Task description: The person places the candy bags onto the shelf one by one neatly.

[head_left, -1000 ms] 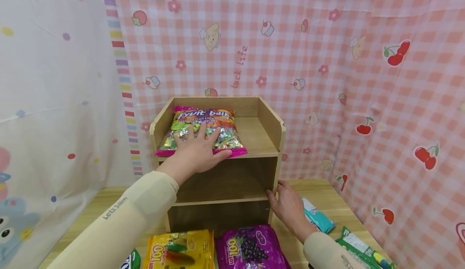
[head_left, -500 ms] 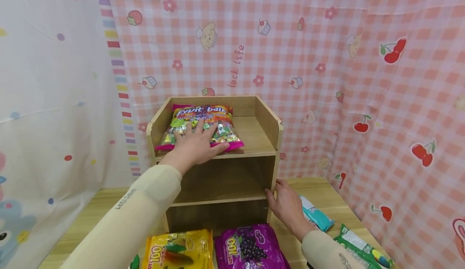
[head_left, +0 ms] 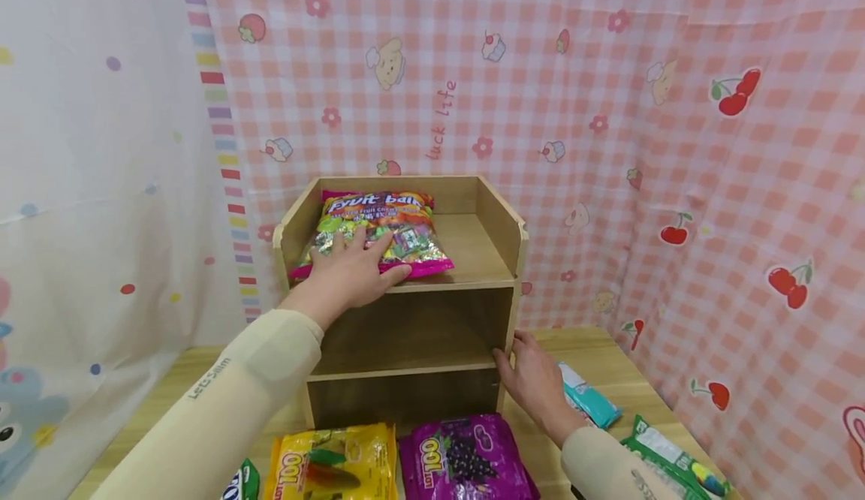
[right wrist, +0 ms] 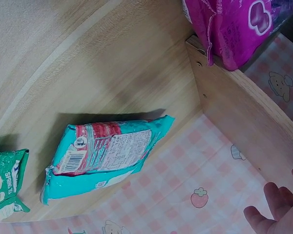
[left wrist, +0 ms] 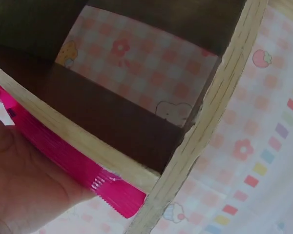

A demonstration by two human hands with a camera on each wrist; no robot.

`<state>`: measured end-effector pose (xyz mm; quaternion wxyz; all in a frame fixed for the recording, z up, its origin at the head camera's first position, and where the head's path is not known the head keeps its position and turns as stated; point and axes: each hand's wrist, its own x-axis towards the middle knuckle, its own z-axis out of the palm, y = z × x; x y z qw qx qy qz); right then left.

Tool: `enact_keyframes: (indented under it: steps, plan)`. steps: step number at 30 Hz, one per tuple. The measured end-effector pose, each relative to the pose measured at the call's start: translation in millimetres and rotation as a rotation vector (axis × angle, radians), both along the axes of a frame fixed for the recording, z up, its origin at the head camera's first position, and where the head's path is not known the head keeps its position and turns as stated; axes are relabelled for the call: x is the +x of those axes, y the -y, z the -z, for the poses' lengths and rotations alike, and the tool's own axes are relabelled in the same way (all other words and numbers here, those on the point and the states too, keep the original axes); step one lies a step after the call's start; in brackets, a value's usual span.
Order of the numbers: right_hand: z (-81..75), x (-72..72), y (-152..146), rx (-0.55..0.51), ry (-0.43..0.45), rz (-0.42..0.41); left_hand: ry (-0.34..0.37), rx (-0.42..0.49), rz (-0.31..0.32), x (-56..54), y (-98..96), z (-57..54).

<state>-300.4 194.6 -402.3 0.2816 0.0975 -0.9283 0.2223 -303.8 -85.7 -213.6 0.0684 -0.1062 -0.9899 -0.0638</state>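
Observation:
A pink-edged bag of fruit chews point(head_left: 405, 241) lies on the top tier of a small wooden shelf point(head_left: 466, 248), toward its left side. My left hand point(head_left: 345, 271) rests on the bag's front left part with fingers spread. From below, the left wrist view shows the bag's pink edge point(left wrist: 83, 168) along the tier's front board, beside my palm. My right hand point(head_left: 537, 380) holds the shelf's right side panel, thumb at the front edge and fingers on the outer face. In the right wrist view its fingertips point(right wrist: 271, 195) show near that panel point(right wrist: 249, 117).
A yellow candy bag point(head_left: 338, 462) and a purple grape candy bag point(head_left: 466, 459) sit at the shelf's foot. To the right lie a teal packet point(head_left: 588, 399) and a green packet point(head_left: 676, 459). Another green packet point(head_left: 248, 481) shows at the lower left. Patterned curtains point(head_left: 432, 72) stand behind.
The fruit chew bag has shifted slightly back on the top tier. My left hand has drawn a little left and toward its front edge. My right hand stays on the side panel.

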Motion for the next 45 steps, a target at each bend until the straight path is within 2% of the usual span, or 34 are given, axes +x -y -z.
enact_keyframes:
  steps: [6,10,16,19,22,28,33,36,40,45]
  plan:
    - [-0.9,-0.4,0,0.001,0.001,0.008,-0.036,0.014,0.007,1.9,3.7,3.3]
    - [-0.8,-1.2,0,0.001,0.011,0.016,-0.089,-0.001,0.024,6.1,6.0,-1.7]
    - [-1.6,-1.0,0,-0.006,0.021,0.024,-0.266,-0.078,0.082,14.4,14.7,-19.6]
    - [-1.8,-0.2,0,-0.006,0.024,0.022,-0.359,-0.046,0.109,19.1,22.6,-27.0]
    - [-2.1,0.1,0,-0.009,0.030,0.019,-0.415,-0.032,0.115,24.0,31.6,-33.4]
    - [-3.2,-0.1,0,-0.006,0.026,0.018,-0.399,0.007,0.056,33.6,52.6,-41.0]
    - [-3.2,0.1,1,0.005,0.024,0.021,-0.421,0.083,0.002,34.5,76.2,-38.1]
    - [-3.4,-0.2,1,0.015,0.029,0.025,-0.402,0.120,-0.024,34.2,90.8,-34.1]
    - [-4.3,-0.3,1,0.033,0.040,0.030,-0.317,0.153,-0.049,33.9,107.5,-26.2]
    - [-4.7,-0.8,1,0.041,0.061,0.030,-0.227,0.161,-0.062,35.1,125.8,-5.5]
